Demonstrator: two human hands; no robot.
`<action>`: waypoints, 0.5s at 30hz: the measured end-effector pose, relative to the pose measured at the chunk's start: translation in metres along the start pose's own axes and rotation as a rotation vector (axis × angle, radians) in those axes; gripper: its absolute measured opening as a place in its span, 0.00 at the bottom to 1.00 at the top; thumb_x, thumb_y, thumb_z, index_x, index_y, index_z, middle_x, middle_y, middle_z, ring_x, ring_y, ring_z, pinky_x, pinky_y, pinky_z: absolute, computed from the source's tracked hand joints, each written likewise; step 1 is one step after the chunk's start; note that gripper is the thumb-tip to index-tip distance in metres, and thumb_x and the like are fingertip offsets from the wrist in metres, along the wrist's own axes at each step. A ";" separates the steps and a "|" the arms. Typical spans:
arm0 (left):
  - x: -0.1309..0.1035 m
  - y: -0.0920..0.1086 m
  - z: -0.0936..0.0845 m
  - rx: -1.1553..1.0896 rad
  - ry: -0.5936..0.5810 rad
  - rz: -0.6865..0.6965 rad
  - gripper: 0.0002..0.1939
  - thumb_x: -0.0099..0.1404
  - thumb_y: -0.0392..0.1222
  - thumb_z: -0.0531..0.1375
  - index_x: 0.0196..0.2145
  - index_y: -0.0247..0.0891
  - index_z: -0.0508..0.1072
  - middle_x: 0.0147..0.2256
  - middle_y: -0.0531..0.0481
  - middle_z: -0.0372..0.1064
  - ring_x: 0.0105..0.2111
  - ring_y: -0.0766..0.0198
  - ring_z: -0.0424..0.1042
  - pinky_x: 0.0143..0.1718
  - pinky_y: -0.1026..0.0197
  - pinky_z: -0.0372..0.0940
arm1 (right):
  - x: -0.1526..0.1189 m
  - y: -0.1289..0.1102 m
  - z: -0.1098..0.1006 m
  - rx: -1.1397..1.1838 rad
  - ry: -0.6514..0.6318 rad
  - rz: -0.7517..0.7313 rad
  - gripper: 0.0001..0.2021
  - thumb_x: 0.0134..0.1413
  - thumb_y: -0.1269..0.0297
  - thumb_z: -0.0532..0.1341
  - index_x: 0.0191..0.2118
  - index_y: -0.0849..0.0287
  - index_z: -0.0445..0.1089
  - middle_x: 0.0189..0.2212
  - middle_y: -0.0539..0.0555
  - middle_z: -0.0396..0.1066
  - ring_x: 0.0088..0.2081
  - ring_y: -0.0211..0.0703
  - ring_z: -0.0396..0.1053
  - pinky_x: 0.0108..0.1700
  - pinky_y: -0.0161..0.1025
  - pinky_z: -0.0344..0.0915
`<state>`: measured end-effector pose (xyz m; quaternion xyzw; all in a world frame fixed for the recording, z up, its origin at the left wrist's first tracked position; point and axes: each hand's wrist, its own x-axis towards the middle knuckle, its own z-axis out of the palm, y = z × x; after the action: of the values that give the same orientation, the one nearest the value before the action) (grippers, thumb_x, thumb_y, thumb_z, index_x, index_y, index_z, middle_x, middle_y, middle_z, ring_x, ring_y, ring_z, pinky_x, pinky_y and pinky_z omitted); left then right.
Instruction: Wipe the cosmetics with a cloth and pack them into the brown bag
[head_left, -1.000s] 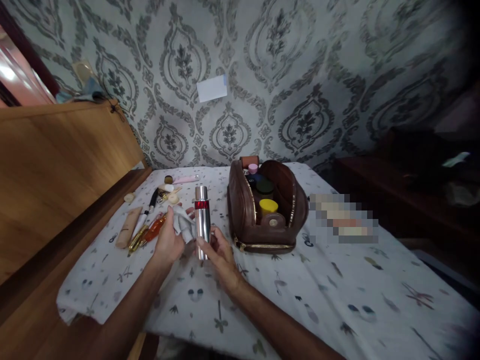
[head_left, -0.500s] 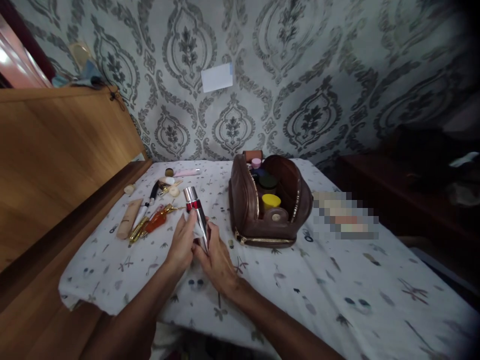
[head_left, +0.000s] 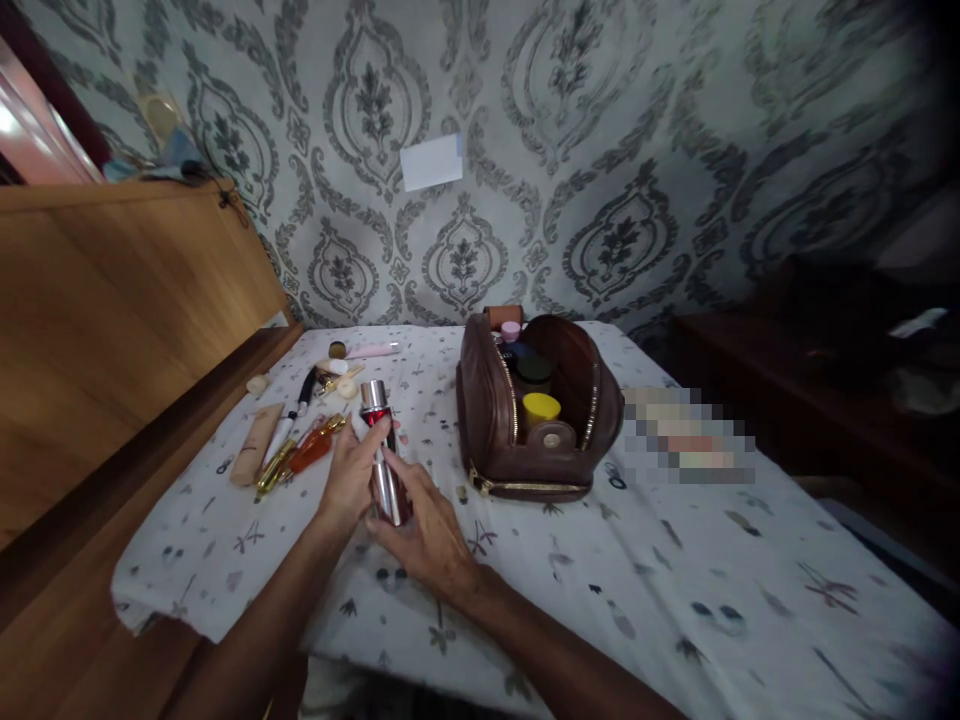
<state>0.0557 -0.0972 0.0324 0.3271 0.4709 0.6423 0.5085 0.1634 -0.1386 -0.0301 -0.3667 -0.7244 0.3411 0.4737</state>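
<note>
The left hand (head_left: pixel 351 472) and right hand (head_left: pixel 429 522) both grip the silver bottle (head_left: pixel 388 490), tilted over the bench (head_left: pixel 675 560), nearer its left edge; the open brown bag (head_left: pixel 534 464) stands toward the back edge.

Can't make out a single word, brand or number, not even on the silver bottle (head_left: pixel 388 492). Can spot faint marking on the beige tube (head_left: pixel 256 445), but way too small to read. Can see pale marks on a dark item (head_left: pixel 510 353) inside the brown bag (head_left: pixel 536 470) too, just as illegible tbh.
</note>
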 end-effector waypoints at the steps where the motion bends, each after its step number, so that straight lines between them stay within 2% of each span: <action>1: 0.000 0.002 -0.002 0.015 -0.025 -0.018 0.23 0.46 0.51 0.73 0.34 0.37 0.70 0.24 0.57 0.71 0.19 0.70 0.68 0.21 0.68 0.63 | 0.001 -0.003 -0.003 0.030 0.029 -0.005 0.33 0.57 0.62 0.61 0.67 0.55 0.53 0.45 0.58 0.68 0.43 0.49 0.68 0.47 0.48 0.67; 3: 0.000 0.007 -0.012 0.082 -0.122 -0.083 0.22 0.46 0.51 0.73 0.33 0.36 0.72 0.22 0.55 0.71 0.19 0.68 0.69 0.21 0.67 0.64 | 0.006 -0.008 -0.010 0.095 0.136 0.037 0.27 0.61 0.59 0.57 0.64 0.57 0.56 0.43 0.57 0.69 0.41 0.46 0.69 0.45 0.44 0.67; 6: -0.005 0.009 -0.033 0.196 -0.336 -0.293 0.20 0.48 0.50 0.72 0.33 0.35 0.74 0.21 0.50 0.73 0.19 0.64 0.71 0.20 0.65 0.65 | 0.016 -0.010 -0.018 0.243 0.257 0.140 0.20 0.61 0.53 0.56 0.54 0.57 0.67 0.42 0.56 0.69 0.43 0.45 0.68 0.45 0.42 0.67; 7: -0.007 0.008 -0.040 0.207 -0.405 -0.375 0.20 0.47 0.51 0.73 0.33 0.35 0.74 0.22 0.48 0.74 0.19 0.63 0.72 0.20 0.65 0.65 | 0.019 -0.009 -0.019 0.340 0.245 0.178 0.19 0.59 0.51 0.58 0.50 0.57 0.70 0.41 0.56 0.69 0.43 0.45 0.68 0.45 0.41 0.67; 9: -0.013 0.004 -0.051 0.191 -0.502 -0.493 0.20 0.47 0.51 0.73 0.32 0.36 0.75 0.25 0.46 0.75 0.20 0.61 0.72 0.19 0.64 0.65 | 0.023 -0.008 -0.019 0.599 0.145 0.291 0.18 0.55 0.49 0.62 0.43 0.57 0.72 0.35 0.53 0.69 0.35 0.42 0.68 0.39 0.40 0.67; 11: -0.018 0.002 -0.059 0.177 -0.525 -0.526 0.21 0.48 0.53 0.72 0.33 0.36 0.75 0.29 0.43 0.76 0.22 0.59 0.74 0.21 0.62 0.66 | 0.025 -0.008 -0.017 0.833 0.040 0.413 0.18 0.50 0.48 0.66 0.39 0.58 0.72 0.29 0.49 0.67 0.25 0.37 0.62 0.29 0.37 0.65; 12: -0.020 0.001 -0.062 0.191 -0.520 -0.521 0.22 0.49 0.54 0.71 0.35 0.36 0.75 0.31 0.42 0.76 0.24 0.58 0.75 0.22 0.61 0.66 | 0.026 -0.007 -0.016 0.906 0.033 0.451 0.18 0.47 0.49 0.68 0.37 0.58 0.71 0.27 0.48 0.67 0.23 0.35 0.60 0.26 0.36 0.63; 15: -0.024 0.003 -0.064 0.343 -0.548 -0.396 0.28 0.49 0.51 0.72 0.45 0.38 0.72 0.37 0.44 0.76 0.30 0.57 0.75 0.29 0.59 0.68 | 0.027 -0.006 -0.014 0.952 0.191 0.445 0.19 0.39 0.52 0.73 0.30 0.58 0.67 0.27 0.47 0.67 0.26 0.35 0.62 0.28 0.33 0.61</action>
<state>0.0041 -0.1379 0.0145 0.4699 0.4720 0.3321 0.6679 0.1676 -0.1165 -0.0088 -0.2855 -0.3476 0.6894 0.5677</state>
